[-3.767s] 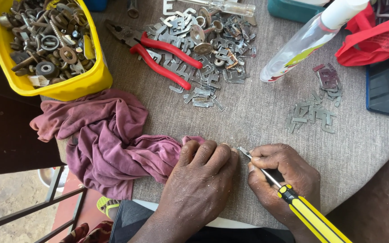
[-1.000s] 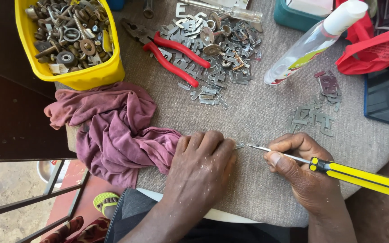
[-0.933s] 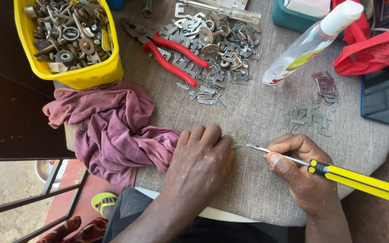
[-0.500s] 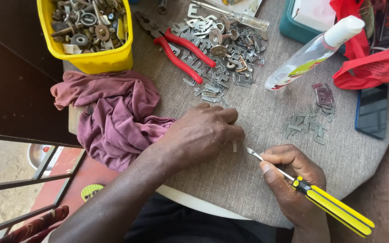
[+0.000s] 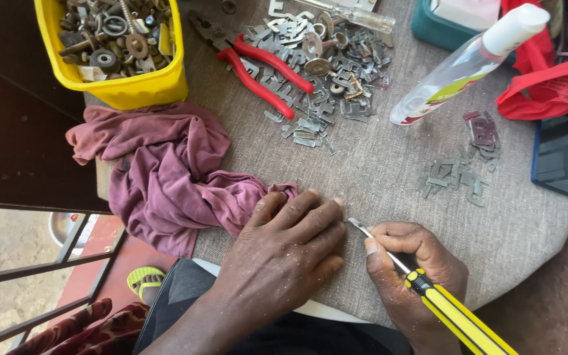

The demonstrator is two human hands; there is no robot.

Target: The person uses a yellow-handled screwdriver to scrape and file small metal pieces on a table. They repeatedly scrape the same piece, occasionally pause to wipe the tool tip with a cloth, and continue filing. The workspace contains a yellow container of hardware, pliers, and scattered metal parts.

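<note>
My left hand (image 5: 283, 248) lies flat, palm down, on the grey round table (image 5: 389, 171), its fingertips pressed on the surface next to the maroon cloth (image 5: 165, 177). My right hand (image 5: 410, 271) grips a yellow-and-black-handled screwdriver (image 5: 451, 312). Its thin metal tip points up-left and meets the tabletop just beside my left fingertips. Whatever small piece lies under those fingertips is hidden.
A yellow tub (image 5: 116, 49) of rusty nuts and washers stands at the back left. Red-handled pliers (image 5: 258, 62) lie beside a heap of small metal parts (image 5: 333, 59). A clear bottle (image 5: 468, 62), a red bag (image 5: 557, 79), a phone (image 5: 557, 152) and small flat metal pieces (image 5: 458, 172) sit on the right.
The screwdriver handle has swung from pointing right to pointing down-right. My left hand has stayed pressed flat on the table while the view shifted a little.
</note>
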